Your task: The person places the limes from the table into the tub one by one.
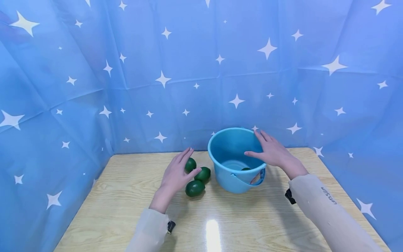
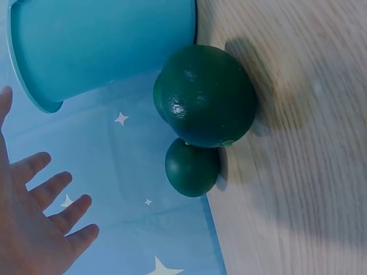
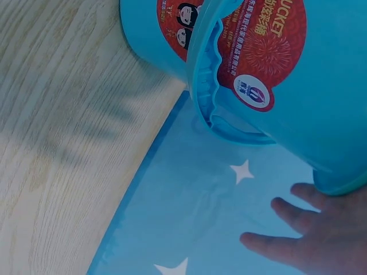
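A light blue bucket (image 1: 220, 171) stands upright on the table, its handle (image 1: 252, 182) hanging down at the front right. A dark green sliver inside, a lime (image 1: 246, 169), shows just over the front rim. My right hand (image 1: 274, 151) is at the bucket's right rim with fingers spread; the right wrist view shows its fingers (image 3: 295, 217) extended near the rim. Left of the bucket lie three dark green limes, the nearest lime (image 1: 195, 188) in front of the middle lime (image 1: 203, 174) and the back lime (image 1: 190, 165). My left hand (image 1: 177, 174) hovers beside them, fingers extended and holding nothing.
The pale wooden table (image 1: 126, 203) ends at a blue curtain (image 1: 189, 94) with white stars, which surrounds it at the back and sides. A red label (image 3: 258, 51) is on the bucket's side. Light glares off the table (image 1: 213, 234) near the front.
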### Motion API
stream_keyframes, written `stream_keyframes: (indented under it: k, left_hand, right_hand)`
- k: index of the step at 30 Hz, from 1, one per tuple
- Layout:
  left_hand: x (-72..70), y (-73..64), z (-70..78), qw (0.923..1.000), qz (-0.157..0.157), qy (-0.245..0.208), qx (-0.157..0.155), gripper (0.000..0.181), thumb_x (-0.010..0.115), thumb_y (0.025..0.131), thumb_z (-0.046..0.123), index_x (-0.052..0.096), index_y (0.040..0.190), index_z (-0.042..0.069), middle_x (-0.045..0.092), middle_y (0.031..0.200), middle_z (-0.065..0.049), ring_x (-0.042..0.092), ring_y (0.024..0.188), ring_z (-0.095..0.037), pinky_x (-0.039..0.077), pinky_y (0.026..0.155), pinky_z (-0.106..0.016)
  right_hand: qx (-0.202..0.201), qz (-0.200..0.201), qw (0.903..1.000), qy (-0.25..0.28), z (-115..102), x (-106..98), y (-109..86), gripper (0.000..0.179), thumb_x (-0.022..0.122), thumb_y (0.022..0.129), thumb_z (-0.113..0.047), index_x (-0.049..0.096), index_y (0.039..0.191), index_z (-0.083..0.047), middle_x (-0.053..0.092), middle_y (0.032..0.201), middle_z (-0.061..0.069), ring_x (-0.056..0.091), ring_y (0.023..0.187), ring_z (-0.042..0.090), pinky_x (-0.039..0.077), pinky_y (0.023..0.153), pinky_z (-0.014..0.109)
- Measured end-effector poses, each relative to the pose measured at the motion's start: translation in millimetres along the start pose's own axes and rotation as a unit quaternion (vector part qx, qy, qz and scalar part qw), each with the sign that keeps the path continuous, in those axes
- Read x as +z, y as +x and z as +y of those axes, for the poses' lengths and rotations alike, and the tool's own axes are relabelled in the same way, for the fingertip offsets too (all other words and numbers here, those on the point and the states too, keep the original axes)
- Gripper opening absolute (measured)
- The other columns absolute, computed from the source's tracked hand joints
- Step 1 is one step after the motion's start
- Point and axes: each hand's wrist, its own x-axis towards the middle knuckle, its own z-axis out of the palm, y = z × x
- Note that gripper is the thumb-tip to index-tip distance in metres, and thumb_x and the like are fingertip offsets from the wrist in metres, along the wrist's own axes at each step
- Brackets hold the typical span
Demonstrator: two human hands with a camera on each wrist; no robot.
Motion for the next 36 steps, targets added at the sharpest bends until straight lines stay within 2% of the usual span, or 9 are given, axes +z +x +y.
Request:
stream_keyframes:
  k: [12,20,27,36]
  left_hand:
    - [4.3,-6.9,-7.7,0.9999,0.007,0.005,0.009,0.085,0.062,0.088,0.064,0.028,0.158,0.029,0.030,0.164,-0.001,0.034,0.149,-0.031,0.035,0.118,-0.056]
    - [6.6,-10.4,-10.1,1.0000,0.000,-0.007,-0.003,0.086,0.067,0.087,0.060,0.032,0.157,0.026,0.031,0.164,-0.003,0.033,0.149,-0.032,0.034,0.118,-0.057]
    - [7.2,-13.7,-11.1,0.9999,-0.011,-0.004,-0.007,0.088,0.063,0.086,0.067,0.034,0.156,0.024,0.030,0.164,-0.004,0.033,0.149,-0.033,0.036,0.117,-0.057]
    - [9.5,-18.0,-14.3,0.9998,-0.016,-0.007,-0.005,0.086,0.066,0.085,0.065,0.038,0.154,0.023,0.034,0.162,-0.005,0.035,0.148,-0.035,0.037,0.116,-0.057]
  right_hand:
    - [0.002,-0.005,1.0000,0.005,-1,0,0.0,0.107,0.055,0.088,-0.071,0.008,0.161,-0.008,0.011,0.164,0.028,0.015,0.146,0.057,0.026,0.111,0.076]
    - [0.001,-0.004,1.0000,0.006,-1,0,0.6,0.106,0.055,0.089,-0.070,0.008,0.161,-0.007,0.010,0.164,0.028,0.016,0.147,0.056,0.025,0.112,0.075]
    - [0.000,-0.004,1.0000,0.008,-1,1,1.1,0.106,0.055,0.089,-0.070,0.008,0.161,-0.007,0.010,0.164,0.028,0.015,0.147,0.056,0.025,0.112,0.076]
    - [0.000,-0.005,0.9999,0.009,-1,1,0.9,0.106,0.055,0.089,-0.069,0.007,0.161,-0.007,0.010,0.164,0.028,0.015,0.147,0.055,0.024,0.113,0.075]
